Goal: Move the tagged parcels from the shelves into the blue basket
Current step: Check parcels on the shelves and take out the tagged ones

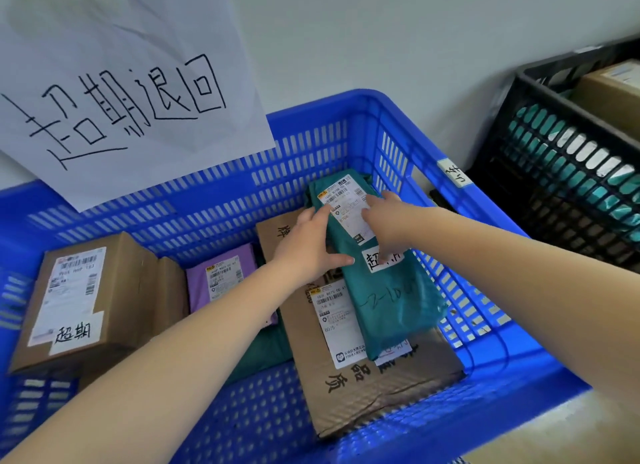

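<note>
A teal mailer bag [388,297] with a white shipping label and a handwritten tag lies inside the blue basket [311,145], on top of a brown padded envelope [353,387]. My left hand [308,242] rests on the bag's left edge with fingers spread flat. On the bag's label lies my right hand [384,221], its fingers pressing down. A tagged cardboard box [79,301] stands at the basket's left, and a purple mailer [221,276] lies in the middle.
A white paper sign [114,83] with handwritten characters hangs on the wall above the basket's back rim. A black crate [554,173] holding teal bags and a cardboard box stands to the right. Another teal bag lies under the purple mailer.
</note>
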